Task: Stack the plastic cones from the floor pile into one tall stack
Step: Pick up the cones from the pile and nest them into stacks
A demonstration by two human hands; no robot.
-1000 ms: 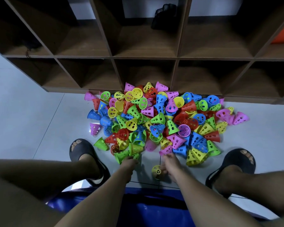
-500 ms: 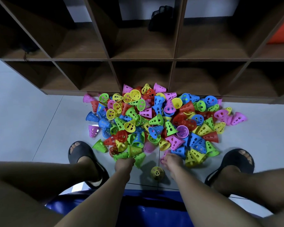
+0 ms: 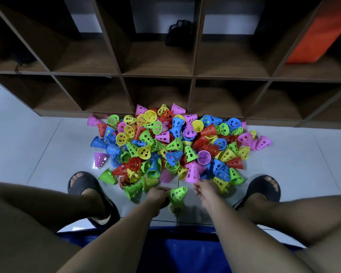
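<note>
A pile of perforated plastic cones (image 3: 175, 144) in pink, yellow, green, blue and red lies on the floor in front of a shelf unit. My left hand (image 3: 158, 196) grips a green cone (image 3: 178, 194) just above a yellow cone (image 3: 174, 208) that stands alone on the floor and is mostly hidden and blurred. At the pile's near edge, my right hand (image 3: 204, 189) pinches the rim of a pink cone (image 3: 192, 175).
A dark wooden cubby shelf (image 3: 192, 75) stands right behind the pile, with a black object (image 3: 178, 32) and an orange item (image 3: 313, 36) inside. My feet in black sandals (image 3: 83, 183) (image 3: 264, 187) flank the pile. A blue seat (image 3: 185, 251) is under me.
My left hand took a green cone from the pile and brought it over the lone yellow cone. My right hand left the yellow cone, reached to the pile and took hold of a pink cone.
</note>
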